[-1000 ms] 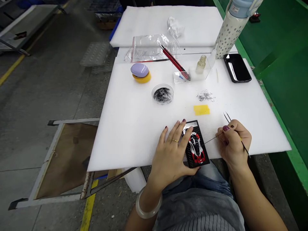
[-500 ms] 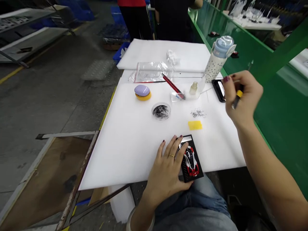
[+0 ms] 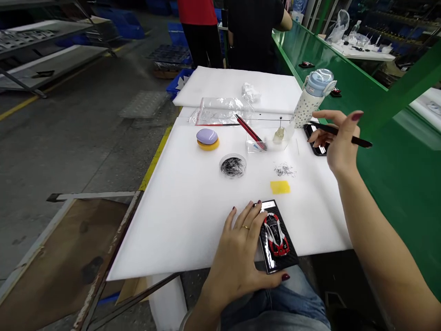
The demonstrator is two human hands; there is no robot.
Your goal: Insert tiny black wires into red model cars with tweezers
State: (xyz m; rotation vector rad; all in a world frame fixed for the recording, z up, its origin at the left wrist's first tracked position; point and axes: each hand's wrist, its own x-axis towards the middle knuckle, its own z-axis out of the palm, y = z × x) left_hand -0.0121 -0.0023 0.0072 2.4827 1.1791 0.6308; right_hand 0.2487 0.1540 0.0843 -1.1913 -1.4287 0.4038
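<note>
My left hand [image 3: 237, 250] holds a toy model car [image 3: 276, 235], red, white and black, by its black rectangular base [image 3: 287, 257]. Its fingertips rest on the base's far left part, with the thumb along the near edge. The base lies at the table's front edge, partly over my lap. My right hand [image 3: 339, 142] is raised over the right side, gripping a slim black tool [image 3: 360, 141] that looks like tweezers, pointed leftward. Below it lies a phone [image 3: 319, 146]. Left of that, a small glass bottle [image 3: 279, 134] has a thin black-topped stick standing in it.
On the white table [image 3: 165, 216] are a round dish of black slivers [image 3: 233, 166], loose slivers [image 3: 285, 170], a yellow slip [image 3: 280, 187], a purple-and-yellow oval object [image 3: 207, 139], red tweezers [image 3: 251, 132], a plastic bag [image 3: 222, 110] and a tall bottle [image 3: 310, 99]. Two people stand beyond.
My right hand has turned and the black tool has swung to point left. The thin stick now stands in the small bottle. The model base is tilted slightly differently under my left hand.
</note>
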